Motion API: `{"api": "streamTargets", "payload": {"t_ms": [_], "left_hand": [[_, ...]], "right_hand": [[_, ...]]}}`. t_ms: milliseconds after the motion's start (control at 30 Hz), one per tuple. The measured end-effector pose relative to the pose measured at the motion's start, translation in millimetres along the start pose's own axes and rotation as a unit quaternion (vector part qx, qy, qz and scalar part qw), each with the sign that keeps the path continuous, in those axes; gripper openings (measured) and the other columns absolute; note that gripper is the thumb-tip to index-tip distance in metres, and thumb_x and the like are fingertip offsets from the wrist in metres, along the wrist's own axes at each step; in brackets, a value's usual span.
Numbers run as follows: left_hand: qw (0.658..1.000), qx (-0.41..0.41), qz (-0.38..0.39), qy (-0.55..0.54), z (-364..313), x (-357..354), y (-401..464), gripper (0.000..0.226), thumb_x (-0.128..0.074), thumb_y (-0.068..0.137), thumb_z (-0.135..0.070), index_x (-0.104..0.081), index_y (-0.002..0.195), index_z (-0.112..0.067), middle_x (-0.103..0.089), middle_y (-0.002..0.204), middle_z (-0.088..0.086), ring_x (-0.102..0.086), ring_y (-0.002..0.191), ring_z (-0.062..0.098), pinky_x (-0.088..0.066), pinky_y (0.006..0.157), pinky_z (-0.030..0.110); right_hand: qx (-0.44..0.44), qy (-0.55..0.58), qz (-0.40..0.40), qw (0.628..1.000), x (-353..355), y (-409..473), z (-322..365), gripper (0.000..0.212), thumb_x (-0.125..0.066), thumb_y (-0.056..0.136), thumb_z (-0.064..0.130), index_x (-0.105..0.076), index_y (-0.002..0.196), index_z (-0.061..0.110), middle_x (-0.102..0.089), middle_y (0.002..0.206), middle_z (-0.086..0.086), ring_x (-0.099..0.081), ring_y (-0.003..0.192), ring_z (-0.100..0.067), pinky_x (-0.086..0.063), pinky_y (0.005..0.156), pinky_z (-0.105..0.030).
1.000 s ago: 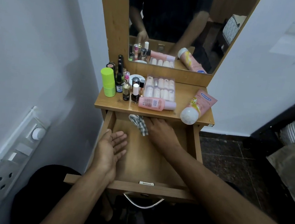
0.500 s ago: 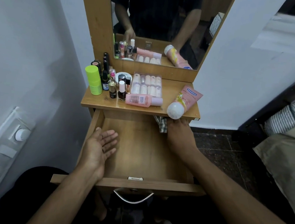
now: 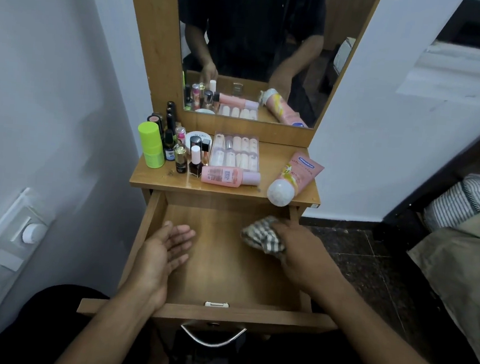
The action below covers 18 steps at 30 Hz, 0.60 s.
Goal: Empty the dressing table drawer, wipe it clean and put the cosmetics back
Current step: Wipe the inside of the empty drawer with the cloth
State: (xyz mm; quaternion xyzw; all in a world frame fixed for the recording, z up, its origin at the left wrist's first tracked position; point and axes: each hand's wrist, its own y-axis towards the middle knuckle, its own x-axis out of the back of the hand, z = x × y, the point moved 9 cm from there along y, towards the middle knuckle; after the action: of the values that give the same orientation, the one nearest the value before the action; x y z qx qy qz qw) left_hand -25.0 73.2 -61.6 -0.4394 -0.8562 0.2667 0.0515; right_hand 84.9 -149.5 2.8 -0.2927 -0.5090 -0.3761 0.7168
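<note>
The wooden drawer (image 3: 225,273) is pulled out and holds nothing but my hands and a cloth. My right hand (image 3: 302,254) grips a checked cloth (image 3: 263,236) against the drawer floor at the back right corner. My left hand (image 3: 159,256) rests open, palm up, along the drawer's left side. On the tabletop (image 3: 157,179) stand the cosmetics: a lime green bottle (image 3: 150,145), small dark bottles (image 3: 195,160), a clear box of pale tubes (image 3: 235,151), a pink bottle (image 3: 229,176) lying flat and a pink tube (image 3: 294,176) with a white cap.
A mirror (image 3: 259,50) above the tabletop reflects a person's arms and dark shirt. A white wall with a switch panel (image 3: 9,248) is close on the left. A bed with striped and beige bedding (image 3: 466,230) lies to the right. The metal drawer handle (image 3: 212,336) hangs in front.
My right hand has slid the cloth from the drawer's back middle to its back right and a little toward me. The left hand has stayed in place.
</note>
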Motion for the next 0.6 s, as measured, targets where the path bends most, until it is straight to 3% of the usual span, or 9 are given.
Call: {"api": "streamTargets", "payload": {"t_ms": [67,133,200,300,400,500,600], "left_hand": [[0.997,-0.044,0.025,0.052,-9.6,-10.7,-6.3,0.031,-0.045,0.105,-0.031,-0.072,0.111,-0.016,-0.076,0.108,0.002,-0.066,0.110,0.020,-0.048,0.095,0.036],[0.979,-0.137,0.058,0.141,-25.3,-28.1,-13.9,0.020,-0.056,0.101,-0.031,-0.073,0.108,-0.026,-0.075,0.107,-0.008,-0.066,0.109,0.009,-0.051,0.093,0.033],[0.949,-0.214,0.087,0.214,-38.0,-50.2,-21.8,0.013,-0.065,0.096,-0.032,-0.074,0.106,-0.032,-0.072,0.103,-0.021,-0.064,0.101,-0.005,-0.051,0.089,0.024],[0.909,-0.310,0.095,0.262,-58.8,-82.7,-31.7,0.014,-0.067,0.094,-0.031,-0.072,0.107,-0.031,-0.071,0.097,-0.022,-0.064,0.097,-0.004,-0.047,0.076,0.009],[0.852,-0.416,0.085,0.307,-80.4,-115.3,-40.6,0.017,-0.066,0.091,-0.034,-0.070,0.107,-0.030,-0.068,0.098,-0.018,-0.064,0.093,0.003,-0.050,0.075,0.019],[0.779,-0.507,0.052,0.365,-97.2,-147.6,-48.3,0.017,-0.065,0.093,-0.026,-0.068,0.109,-0.022,-0.066,0.102,-0.010,-0.058,0.090,0.005,-0.049,0.075,0.024],[0.697,-0.563,0.047,0.442,-102.9,-184.8,-51.1,0.029,-0.063,0.092,-0.031,-0.063,0.119,-0.021,-0.063,0.118,-0.002,-0.058,0.100,0.013,-0.053,0.078,0.029]], "right_hand": [[-0.030,0.148,-0.011,0.989,20.6,-20.2,-6.4,0.050,-0.056,0.088,-0.001,-0.064,0.125,0.031,-0.069,0.120,0.009,-0.062,0.111,-0.009,-0.049,0.092,-0.029],[-0.062,0.318,-0.015,0.946,38.3,-38.7,-14.1,0.060,-0.048,0.086,-0.013,-0.071,0.110,0.036,-0.075,0.107,0.013,-0.068,0.103,-0.003,-0.053,0.085,-0.024],[-0.100,0.473,-0.009,0.875,42.5,-51.3,-24.8,0.059,-0.045,0.088,-0.018,-0.074,0.110,0.029,-0.077,0.106,0.003,-0.072,0.102,-0.015,-0.058,0.080,-0.028],[-0.182,0.628,-0.028,0.756,32.2,-61.6,-51.8,0.047,-0.045,0.090,-0.017,-0.072,0.115,0.012,-0.076,0.108,-0.014,-0.073,0.102,-0.029,-0.062,0.078,-0.035],[-0.230,0.707,-0.078,0.664,23.7,-64.6,-73.9,0.038,-0.044,0.092,-0.016,-0.068,0.117,0.000,-0.074,0.108,-0.022,-0.073,0.098,-0.034,-0.062,0.081,-0.041],[-0.237,0.729,-0.135,0.628,32.2,-63.8,-87.8,0.036,-0.041,0.092,-0.016,-0.069,0.109,-0.001,-0.075,0.102,-0.022,-0.076,0.087,-0.031,-0.062,0.075,-0.040],[-0.232,0.732,-0.190,0.612,44.7,-61.3,-101.8,0.034,-0.043,0.094,-0.012,-0.066,0.116,0.000,-0.074,0.108,-0.023,-0.073,0.098,-0.034,-0.060,0.084,-0.046]]}}
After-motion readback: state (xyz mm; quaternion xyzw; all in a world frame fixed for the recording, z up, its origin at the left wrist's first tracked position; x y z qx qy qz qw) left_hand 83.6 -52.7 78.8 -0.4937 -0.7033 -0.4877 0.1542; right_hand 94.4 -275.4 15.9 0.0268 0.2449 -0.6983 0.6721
